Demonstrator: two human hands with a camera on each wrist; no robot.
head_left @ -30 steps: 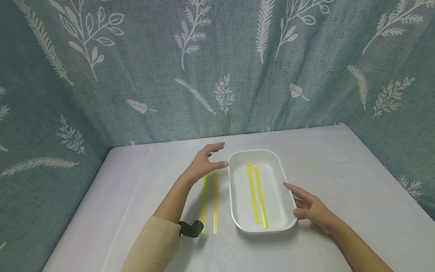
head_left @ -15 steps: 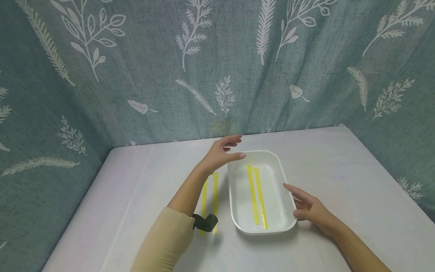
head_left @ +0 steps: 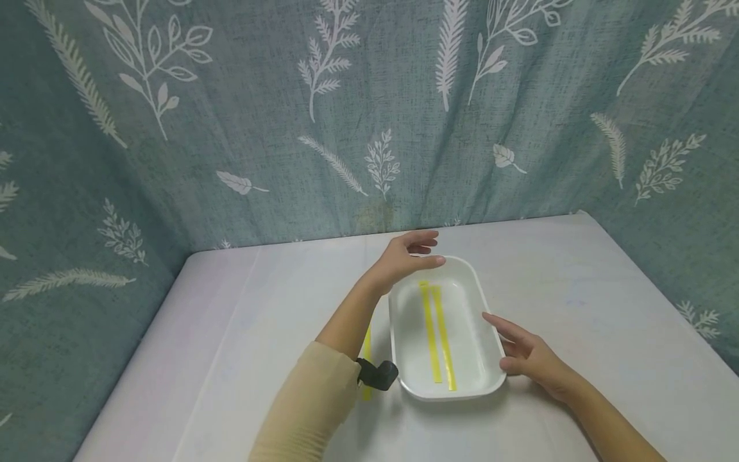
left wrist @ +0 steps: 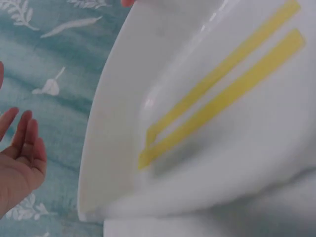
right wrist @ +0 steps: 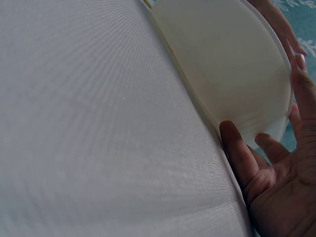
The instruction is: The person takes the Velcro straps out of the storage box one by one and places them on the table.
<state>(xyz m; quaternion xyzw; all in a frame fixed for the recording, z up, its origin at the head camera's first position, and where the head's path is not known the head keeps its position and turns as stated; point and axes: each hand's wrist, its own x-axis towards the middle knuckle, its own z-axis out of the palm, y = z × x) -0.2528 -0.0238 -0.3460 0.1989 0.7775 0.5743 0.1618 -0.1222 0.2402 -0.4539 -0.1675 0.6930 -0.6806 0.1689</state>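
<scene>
A white rectangular tray (head_left: pixel 473 362) with rounded corners sits on the table. Two flat yellow strips (head_left: pixel 444 340) lie lengthwise inside it, side by side. Over its far left corner hovers my left hand (head_left: pixel 404 260), thumb and fingers extended and apart, holding nothing. The left wrist view has that hand (left wrist: pixel 22 163) beside the tray's wall (left wrist: pixel 106 128). My right hand (head_left: pixel 534 362) touches the tray's right side, one finger up at the rim and the thumb lower down. In the right wrist view its fingertips (right wrist: pixel 229 132) rest along the tray's outer wall.
Left of the tray, another yellow strip (head_left: pixel 367 346) lies on the white-covered table (head_left: pixel 260 321), partly hidden by my left forearm. A black wrist device (head_left: pixel 378 375) sits below the left sleeve cuff. Leaf-patterned teal curtain (head_left: pixel 260 128) encloses the back and sides.
My left hand has moved right, from the tray's left edge to above its far end, its forearm now covering the strips on the table. My right hand and the tray stay put.
</scene>
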